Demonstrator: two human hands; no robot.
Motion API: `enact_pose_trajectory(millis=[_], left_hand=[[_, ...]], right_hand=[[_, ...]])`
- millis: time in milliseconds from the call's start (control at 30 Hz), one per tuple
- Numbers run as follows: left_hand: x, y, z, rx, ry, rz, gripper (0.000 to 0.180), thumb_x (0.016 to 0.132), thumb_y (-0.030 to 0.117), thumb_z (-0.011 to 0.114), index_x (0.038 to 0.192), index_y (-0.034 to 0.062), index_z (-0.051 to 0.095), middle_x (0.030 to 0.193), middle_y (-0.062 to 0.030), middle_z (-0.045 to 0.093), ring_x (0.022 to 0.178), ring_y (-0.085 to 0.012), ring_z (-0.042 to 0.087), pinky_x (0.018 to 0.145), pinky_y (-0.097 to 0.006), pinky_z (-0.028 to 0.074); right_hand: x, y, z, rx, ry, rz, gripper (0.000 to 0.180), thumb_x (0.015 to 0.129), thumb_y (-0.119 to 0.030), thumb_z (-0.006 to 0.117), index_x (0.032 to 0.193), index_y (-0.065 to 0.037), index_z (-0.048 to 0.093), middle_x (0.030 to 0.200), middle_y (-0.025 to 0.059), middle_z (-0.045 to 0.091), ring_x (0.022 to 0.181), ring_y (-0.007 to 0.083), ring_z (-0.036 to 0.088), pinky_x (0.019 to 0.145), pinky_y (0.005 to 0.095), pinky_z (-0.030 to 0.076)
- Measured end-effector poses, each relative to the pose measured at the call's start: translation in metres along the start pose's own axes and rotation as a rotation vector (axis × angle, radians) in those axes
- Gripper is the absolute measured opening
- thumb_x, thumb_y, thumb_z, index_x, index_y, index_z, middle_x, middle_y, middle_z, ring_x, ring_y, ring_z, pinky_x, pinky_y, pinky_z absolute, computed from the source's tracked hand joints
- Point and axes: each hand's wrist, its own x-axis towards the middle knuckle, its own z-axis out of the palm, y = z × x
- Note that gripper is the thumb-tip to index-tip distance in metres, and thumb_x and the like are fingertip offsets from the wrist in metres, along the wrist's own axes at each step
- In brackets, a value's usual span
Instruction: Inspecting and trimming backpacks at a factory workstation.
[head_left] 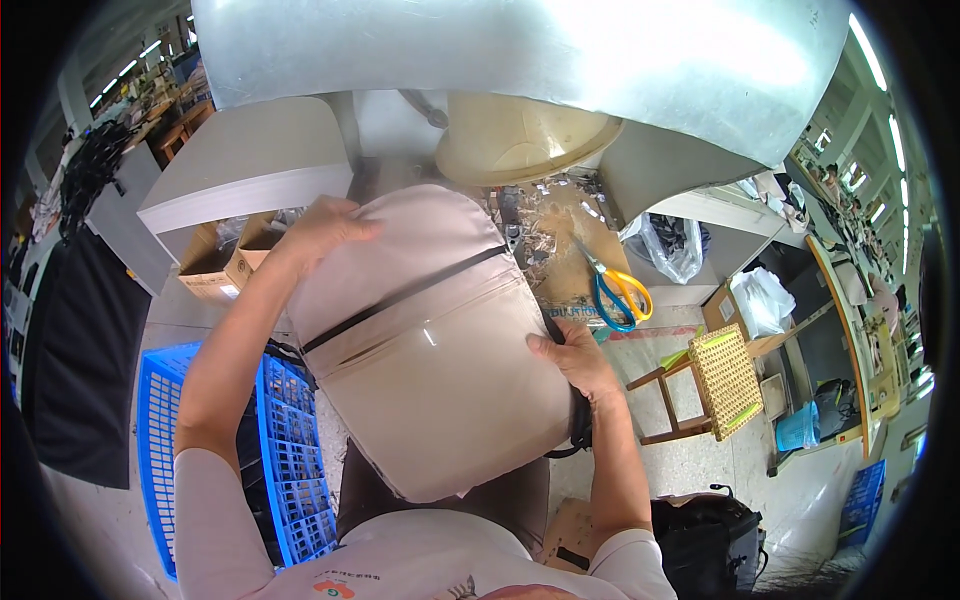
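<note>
A beige fabric bag piece (450, 370) hangs tilted in front of my body, with a black strip, perhaps a zipper, across it. Black strap or webbing shows along its right edge. My left hand (335, 230) grips its upper left edge, the fingers partly hidden. My right hand (578, 358) holds the right edge, thumb on the face and fingers behind. Beyond the right hand, scissors (622, 293) with one yellow and one blue handle lie with their blades pointing away, on a brown littered surface (565, 265).
At my left stands a blue plastic crate (300, 450) with dark items in it. A woven stool (725, 380) is at the right. A black bag (705, 540) sits on the floor, lower right. Ahead are a shiny metal surface (520, 50) and a cream basin (530, 135).
</note>
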Motion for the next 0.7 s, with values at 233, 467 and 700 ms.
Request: enact_pose_trajectory(millis=[233, 467, 700], left_hand=[[0.002, -0.013, -0.021, -0.05, 0.061, -0.011, 0.031, 0.063, 0.02, 0.074, 0.082, -0.0008, 0.062, 0.072, -0.0072, 0.061, 0.065, -0.0141, 0.055, 0.061, -0.026, 0.044], [-0.002, -0.002, -0.023, -0.119, 0.085, -0.04, 0.034, 0.061, 0.02, 0.075, 0.082, -0.0039, 0.062, 0.073, -0.01, 0.06, 0.065, -0.0154, 0.055, 0.065, -0.026, 0.043], [-0.018, -0.004, -0.02, -0.04, 0.127, 0.002, 0.029, 0.062, 0.02, 0.073, 0.079, -0.0007, 0.063, 0.071, -0.0062, 0.061, 0.067, -0.0143, 0.056, 0.067, -0.026, 0.043]], right_hand=[[0.027, -0.002, 0.001, -0.043, -0.011, -0.02, 0.033, 0.075, -0.011, 0.062, 0.103, 0.005, 0.054, 0.083, 0.0044, 0.06, 0.069, 0.0081, 0.054, 0.063, 0.0235, 0.045], [0.03, -0.022, 0.001, -0.058, -0.052, 0.022, 0.036, 0.075, -0.018, 0.066, 0.1, 0.005, 0.055, 0.08, 0.0035, 0.06, 0.068, 0.0077, 0.053, 0.062, 0.0227, 0.045], [0.022, -0.007, 0.0, -0.085, -0.062, -0.095, 0.035, 0.074, -0.02, 0.067, 0.1, 0.003, 0.057, 0.082, -0.0002, 0.06, 0.067, 0.0054, 0.05, 0.06, 0.0226, 0.045]])
